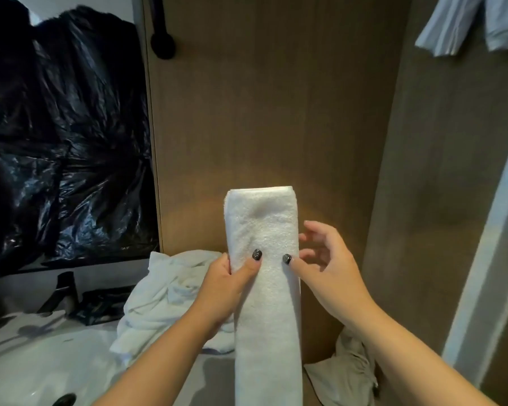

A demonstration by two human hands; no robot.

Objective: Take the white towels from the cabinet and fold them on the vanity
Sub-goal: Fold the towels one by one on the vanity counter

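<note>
Two hands hold one long folded white towel (266, 276) upright in the air, in front of the brown cabinet panel (276, 112) and above the edge of the counter (41, 356), where a heap of unfolded white towels (165, 300) lies behind the left wrist. The left hand (232, 276) pinches the towel's left edge with its thumb on the face, while the right hand (323, 259) only rests a thumb tip on it with its fingers spread apart, so the thirds could slip open or the strip sag and drop. No brand, label or writing can be read anywhere.
</note>
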